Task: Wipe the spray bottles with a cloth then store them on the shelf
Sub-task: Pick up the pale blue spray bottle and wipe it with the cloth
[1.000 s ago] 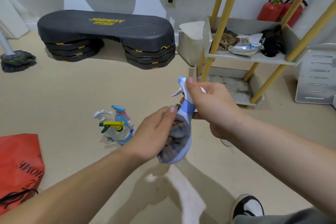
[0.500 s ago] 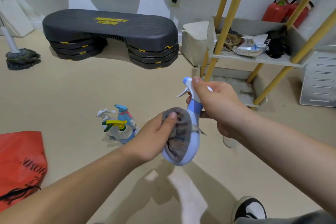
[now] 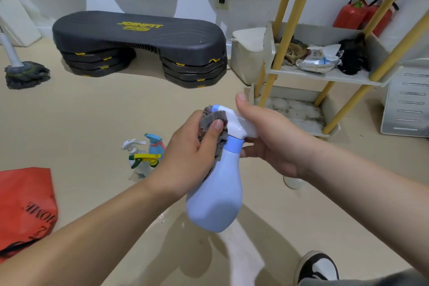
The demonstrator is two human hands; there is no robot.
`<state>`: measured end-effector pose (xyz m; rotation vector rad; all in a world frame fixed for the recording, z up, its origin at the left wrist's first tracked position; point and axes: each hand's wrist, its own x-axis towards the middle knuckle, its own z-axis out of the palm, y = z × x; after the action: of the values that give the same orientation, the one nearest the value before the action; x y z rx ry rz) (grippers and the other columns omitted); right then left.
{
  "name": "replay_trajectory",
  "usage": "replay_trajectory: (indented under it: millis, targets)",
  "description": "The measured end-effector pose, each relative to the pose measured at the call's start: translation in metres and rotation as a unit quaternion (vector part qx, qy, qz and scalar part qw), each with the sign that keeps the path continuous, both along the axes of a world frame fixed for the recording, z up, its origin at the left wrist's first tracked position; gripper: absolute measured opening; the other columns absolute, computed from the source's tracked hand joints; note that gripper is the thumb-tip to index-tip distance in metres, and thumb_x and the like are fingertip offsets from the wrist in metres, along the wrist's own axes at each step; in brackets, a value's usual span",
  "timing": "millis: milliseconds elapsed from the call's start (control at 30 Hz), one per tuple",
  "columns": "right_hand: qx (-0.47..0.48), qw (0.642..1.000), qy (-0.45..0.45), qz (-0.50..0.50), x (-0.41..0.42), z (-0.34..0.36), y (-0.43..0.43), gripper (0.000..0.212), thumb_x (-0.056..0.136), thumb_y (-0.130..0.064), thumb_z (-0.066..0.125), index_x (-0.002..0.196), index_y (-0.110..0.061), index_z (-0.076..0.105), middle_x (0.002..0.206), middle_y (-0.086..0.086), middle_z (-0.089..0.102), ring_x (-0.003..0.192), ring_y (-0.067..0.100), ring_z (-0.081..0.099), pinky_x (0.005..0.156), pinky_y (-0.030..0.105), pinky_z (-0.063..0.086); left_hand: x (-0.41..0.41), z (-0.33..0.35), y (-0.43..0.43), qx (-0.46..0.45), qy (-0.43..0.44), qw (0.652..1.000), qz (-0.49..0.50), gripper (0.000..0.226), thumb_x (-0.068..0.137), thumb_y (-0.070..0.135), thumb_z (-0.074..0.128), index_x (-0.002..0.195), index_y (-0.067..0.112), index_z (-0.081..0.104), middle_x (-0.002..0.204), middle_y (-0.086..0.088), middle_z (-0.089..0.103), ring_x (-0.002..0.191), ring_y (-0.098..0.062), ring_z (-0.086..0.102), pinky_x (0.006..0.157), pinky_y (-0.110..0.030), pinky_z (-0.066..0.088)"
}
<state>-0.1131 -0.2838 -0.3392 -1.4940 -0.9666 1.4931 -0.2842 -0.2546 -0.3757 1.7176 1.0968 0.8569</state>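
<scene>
Beige floor (image 3: 92, 111) is carrying a black step platform (image 3: 139, 37) lettered JOINFIT and a red bag (image 3: 23, 204) reading HOME. In mid-air near the shelf (image 3: 325, 75), the left hand (image 3: 188, 153) is clutching a gray cloth (image 3: 214, 118) against the blue spray bottle (image 3: 216, 197)'s nozzle, and the right hand (image 3: 269, 139) is gripping its trigger head.

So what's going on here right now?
A person is wiping a light blue spray bottle held up over the floor. The right hand grips the bottle by its white spray head, while the left hand holds a grey cloth bunched against the trigger and neck. A cluster of other spray bottles stands on the floor behind the left hand. The yellow-poled shelf is off to the right; the held bottle has not gone there yet.
</scene>
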Motion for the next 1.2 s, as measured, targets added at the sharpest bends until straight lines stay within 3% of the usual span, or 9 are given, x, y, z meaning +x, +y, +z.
replay_trajectory:
  millis: [133,267,467,600,733,867,1000,1100,1200]
  targets:
    - [-0.010,0.992,0.125,0.023,0.003,-0.001,0.000,0.048,0.100,-0.053,0.053,0.122,-0.016,0.074,0.118,0.007,0.076,0.103,0.019,0.071,0.102,0.041,0.055,0.001,0.001,0.006,0.033,0.008,0.998,0.047,0.024,0.109,0.040,0.044,0.109,0.024,0.062,0.098,0.009,0.072,0.092,-0.010,0.068,0.080,-0.035,0.052]
    - [0.052,0.995,-0.050,0.073,-0.002,-0.013,-0.006,0.026,0.094,-0.035,0.072,0.106,-0.012,0.075,0.111,0.009,0.079,0.104,0.021,0.074,0.101,0.046,0.055,0.001,0.004,0.014,0.006,-0.037,0.993,0.113,0.030,0.111,0.038,0.040,0.103,0.022,0.065,0.093,0.007,0.071,0.087,-0.012,0.067,0.074,-0.033,0.049]
    - [0.097,0.989,-0.096,0.051,-0.012,-0.017,-0.007,0.029,0.099,-0.037,0.068,0.110,-0.012,0.076,0.108,0.010,0.079,0.105,0.028,0.075,0.099,0.047,0.058,-0.002,0.001,0.013,0.004,-0.021,0.993,0.116,0.032,0.110,0.043,0.040,0.104,0.022,0.064,0.094,0.006,0.071,0.092,-0.016,0.068,0.077,-0.037,0.051]
    - [0.112,0.983,-0.143,0.029,-0.019,-0.028,-0.007,0.049,0.093,-0.050,0.064,0.098,-0.002,0.070,0.095,0.026,0.069,0.077,0.021,0.057,0.073,0.039,0.044,-0.003,-0.004,0.010,0.045,0.020,0.992,0.115,0.030,0.109,0.042,0.043,0.102,0.018,0.059,0.092,0.003,0.068,0.091,-0.024,0.065,0.083,-0.046,0.053]
    - [0.093,0.977,-0.192,0.007,-0.008,-0.027,-0.002,0.055,0.098,-0.050,0.060,0.089,0.004,0.060,0.076,0.006,0.051,0.071,0.015,0.045,0.069,0.033,0.033,-0.007,-0.016,0.009,0.031,0.086,0.994,0.058,0.027,0.108,0.042,0.044,0.097,0.022,0.059,0.087,0.003,0.069,0.087,-0.024,0.065,0.082,-0.045,0.054]
    - [0.075,0.956,-0.283,0.031,0.008,-0.028,0.001,0.045,0.102,-0.045,0.055,0.081,-0.005,0.059,0.071,0.000,0.045,0.064,0.015,0.041,0.063,0.030,0.032,-0.011,-0.024,0.015,-0.058,0.041,0.996,0.054,0.036,0.107,0.051,0.038,0.101,0.027,0.065,0.090,0.004,0.073,0.093,-0.018,0.070,0.089,-0.041,0.056]
    - [0.061,0.922,-0.371,0.092,0.015,-0.027,-0.003,0.037,0.103,-0.041,0.054,0.077,-0.015,0.054,0.066,-0.007,0.042,0.057,0.009,0.038,0.050,0.017,0.029,-0.023,-0.003,0.028,0.088,0.027,0.989,0.112,0.038,0.109,0.046,0.035,0.102,0.021,0.063,0.094,0.007,0.068,0.091,-0.017,0.061,0.083,-0.034,0.048]
    - [0.078,0.900,-0.401,0.152,0.011,-0.027,-0.004,0.029,0.102,-0.034,0.055,0.088,-0.010,0.060,0.073,-0.001,0.054,0.065,0.015,0.044,0.059,0.029,0.037,-0.026,0.006,0.025,0.225,0.083,0.970,-0.042,0.025,0.107,0.041,0.038,0.105,0.027,0.058,0.098,0.009,0.064,0.092,-0.013,0.058,0.083,-0.035,0.047]
    - [0.132,0.869,-0.430,0.208,0.003,-0.024,-0.007,0.017,0.098,-0.019,0.054,0.082,-0.021,0.057,0.069,-0.003,0.058,0.061,0.013,0.047,0.057,0.027,0.039,-0.025,-0.009,0.024,0.261,0.217,0.930,-0.143,0.048,0.104,0.049,0.040,0.144,0.026,0.052,0.128,0.004,0.063,0.116,-0.021,0.061,0.095,-0.040,0.051]
